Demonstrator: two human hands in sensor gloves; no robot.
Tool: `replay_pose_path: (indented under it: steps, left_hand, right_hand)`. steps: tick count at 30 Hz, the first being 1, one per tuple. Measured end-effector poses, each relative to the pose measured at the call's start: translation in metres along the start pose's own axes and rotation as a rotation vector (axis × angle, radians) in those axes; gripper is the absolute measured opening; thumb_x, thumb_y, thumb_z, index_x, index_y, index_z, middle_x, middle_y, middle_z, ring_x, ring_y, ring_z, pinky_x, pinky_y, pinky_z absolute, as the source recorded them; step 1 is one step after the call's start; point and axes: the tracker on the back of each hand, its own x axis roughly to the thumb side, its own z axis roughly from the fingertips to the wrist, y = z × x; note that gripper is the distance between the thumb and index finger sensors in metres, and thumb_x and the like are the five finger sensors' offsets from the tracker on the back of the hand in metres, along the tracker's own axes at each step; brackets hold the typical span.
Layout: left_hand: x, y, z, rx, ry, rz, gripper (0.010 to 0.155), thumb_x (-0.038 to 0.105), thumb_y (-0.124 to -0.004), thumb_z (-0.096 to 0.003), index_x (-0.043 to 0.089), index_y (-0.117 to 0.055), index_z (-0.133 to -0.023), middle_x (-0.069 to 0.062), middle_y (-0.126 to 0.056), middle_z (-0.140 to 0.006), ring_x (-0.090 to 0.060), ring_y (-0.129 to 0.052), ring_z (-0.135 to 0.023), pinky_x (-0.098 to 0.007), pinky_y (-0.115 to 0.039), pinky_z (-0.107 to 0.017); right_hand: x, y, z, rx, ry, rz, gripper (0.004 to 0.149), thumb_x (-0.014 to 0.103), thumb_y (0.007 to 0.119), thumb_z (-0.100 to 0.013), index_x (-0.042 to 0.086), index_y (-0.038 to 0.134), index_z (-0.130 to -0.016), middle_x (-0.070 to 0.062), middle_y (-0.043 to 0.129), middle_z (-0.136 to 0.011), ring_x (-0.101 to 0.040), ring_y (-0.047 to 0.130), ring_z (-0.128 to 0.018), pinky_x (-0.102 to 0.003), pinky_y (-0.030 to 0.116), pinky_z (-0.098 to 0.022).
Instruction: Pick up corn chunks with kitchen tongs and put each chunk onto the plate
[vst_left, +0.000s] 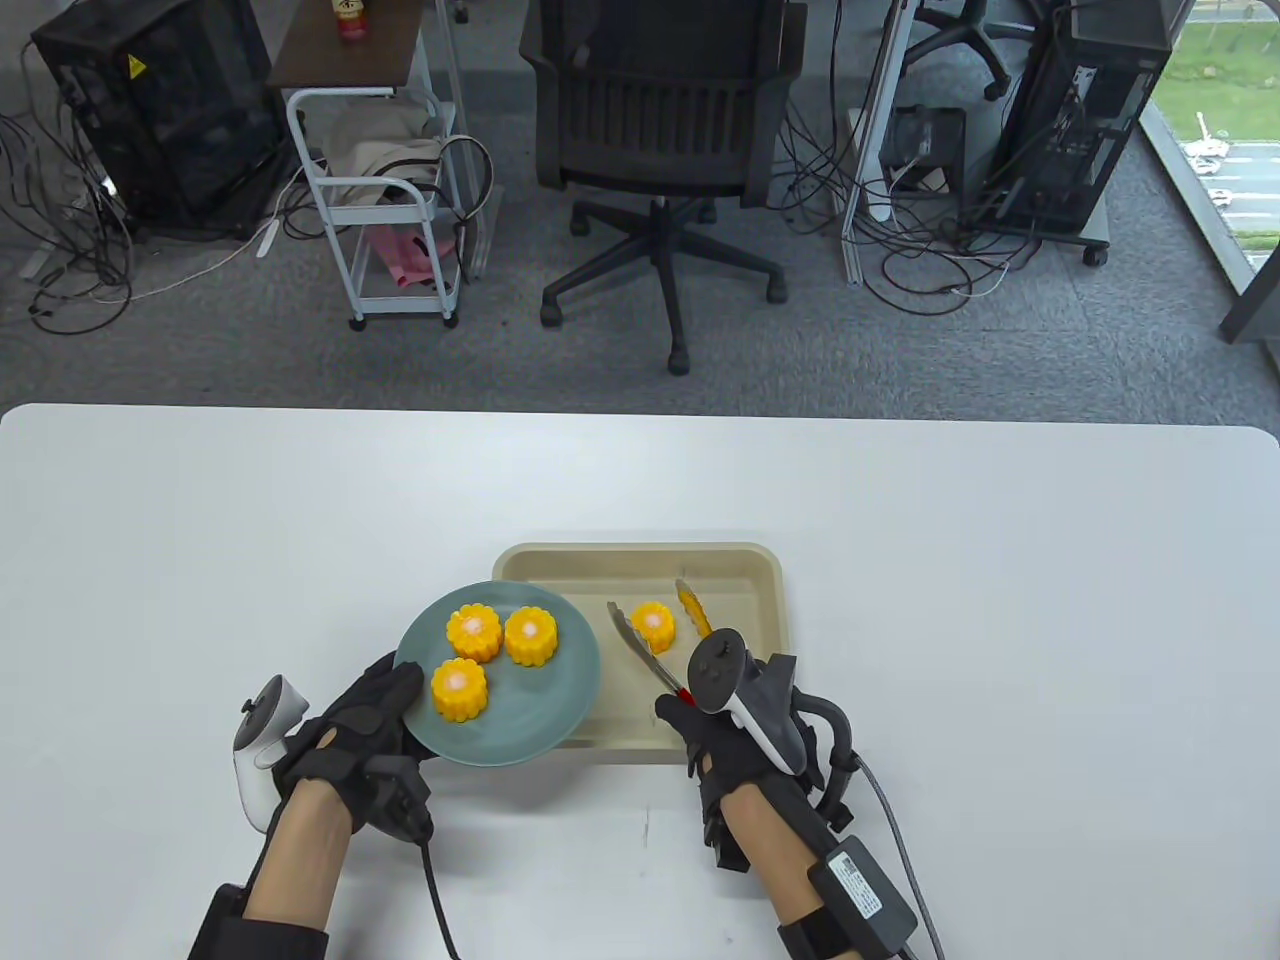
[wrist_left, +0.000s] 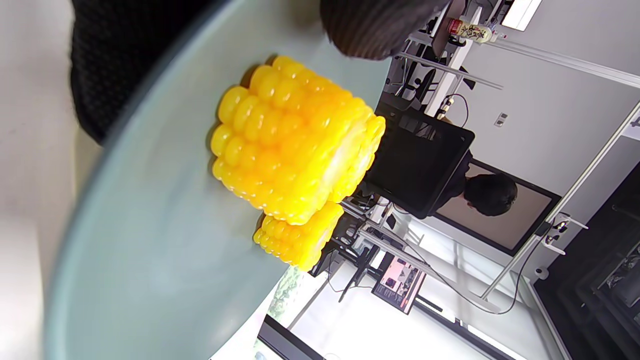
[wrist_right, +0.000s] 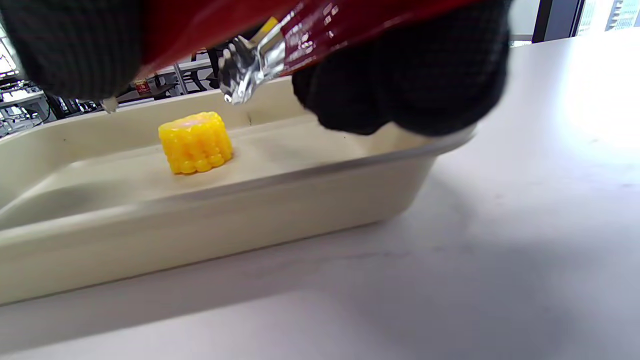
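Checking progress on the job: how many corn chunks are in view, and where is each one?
4. Three corn chunks sit on the plate; one chunk remains in the tray, between the open tongs. None looks hidden.

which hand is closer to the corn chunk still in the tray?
Right. The right hand holds the tongs just behind the chunk; the left hand grips the plate beside the tray.

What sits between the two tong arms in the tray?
The last corn chunk sits between the spread arms of the tongs, on the tray floor; the table view shows it.
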Motion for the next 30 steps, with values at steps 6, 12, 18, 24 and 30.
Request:
replay_pose_path:
  steps: [6, 12, 18, 24, 30]
  left_hand:
    - [0.000, -0.001, 0.000, -0.016, 0.000, -0.006, 0.057, 0.031, -0.063, -0.0540, 0.014, -0.050, -0.107, -0.022, -0.077, -0.092, -0.044, -0.100, -0.072, -0.053, -0.093, -0.047]
    - [0.000, 0.000, -0.001, -0.018, 0.002, -0.012, 0.057, 0.031, -0.063, -0.0541, 0.014, -0.050, -0.107, -0.022, -0.077, -0.092, -0.044, -0.100, -0.072, -0.053, -0.093, -0.047]
    - [0.000, 0.000, -0.001, -0.012, 0.001, -0.012, 0.057, 0.031, -0.063, -0.0541, 0.014, -0.050, -0.107, -0.022, -0.077, -0.092, -0.044, -0.100, -0.072, -0.053, -0.093, -0.047]
    - [0.001, 0.000, -0.001, -0.008, -0.003, -0.007, 0.057, 0.031, -0.063, -0.0541, 0.014, -0.049, -0.107, -0.022, -0.077, -0.092, -0.044, -0.100, -0.072, -0.053, -0.093, -0.047]
    - [0.002, 0.001, -0.001, -0.006, -0.011, 0.005, 0.057, 0.031, -0.063, -0.0541, 0.014, -0.049, -0.107, -0.022, -0.077, -0.093, -0.044, -0.100, -0.072, -0.053, -0.093, -0.047]
  right_hand:
    - [0.009, 0.004, -0.001, -0.013, 0.022, 0.067, 0.088, 0.070, 0.077, -0.040, 0.016, 0.054, -0.106, -0.016, 0.082, -0.094, -0.023, 0.100, -0.054, -0.039, 0.089, -0.037]
    - [0.011, 0.007, -0.001, -0.027, 0.021, 0.106, 0.082, 0.066, 0.079, -0.041, 0.019, 0.059, -0.105, -0.014, 0.086, -0.091, -0.022, 0.101, -0.051, -0.039, 0.090, -0.035]
    - [0.005, 0.002, -0.002, -0.072, 0.028, 0.138, 0.074, 0.066, 0.078, -0.041, 0.025, 0.067, -0.103, 0.003, 0.093, -0.088, -0.018, 0.106, -0.045, -0.036, 0.094, -0.031]
    - [-0.017, -0.012, -0.006, -0.060, 0.028, 0.003, 0.074, 0.067, 0.076, -0.042, 0.026, 0.067, -0.102, 0.001, 0.094, -0.088, -0.016, 0.108, -0.043, -0.034, 0.095, -0.030]
    - [-0.035, -0.043, 0.008, -0.159, 0.000, -0.172, 0.074, 0.066, 0.075, -0.042, 0.025, 0.066, -0.102, 0.001, 0.093, -0.087, -0.016, 0.108, -0.043, -0.035, 0.095, -0.030]
